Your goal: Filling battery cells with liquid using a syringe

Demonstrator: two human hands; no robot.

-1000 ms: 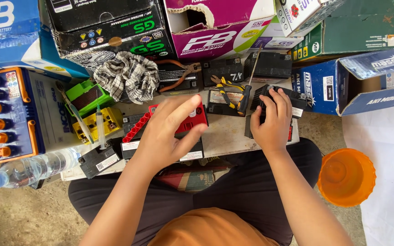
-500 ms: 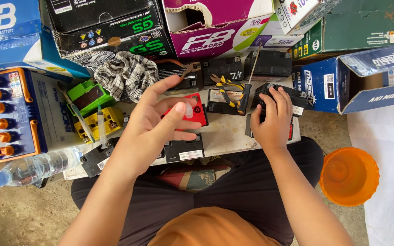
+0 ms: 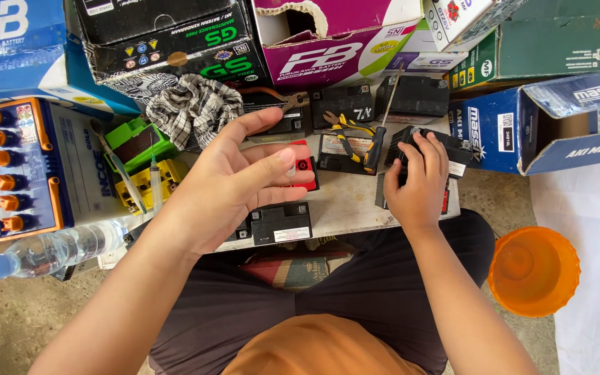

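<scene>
The left hand [image 3: 234,184] hovers above the tabletop [image 3: 345,205] with fingers spread and loosely extended, gripping nothing; beneath its fingertips sits a red battery [image 3: 305,167], and just below lies a small black battery [image 3: 279,222]. The right hand [image 3: 414,184] is curled down onto another black battery [image 3: 446,149] at the tabletop's right edge, fingers pressed over its top. Between the hands lie yellow-handled pliers [image 3: 345,128] and a screwdriver [image 3: 378,139]. A checked cloth [image 3: 189,107] lies further left, an orange bucket [image 3: 532,271] on the floor right.
</scene>
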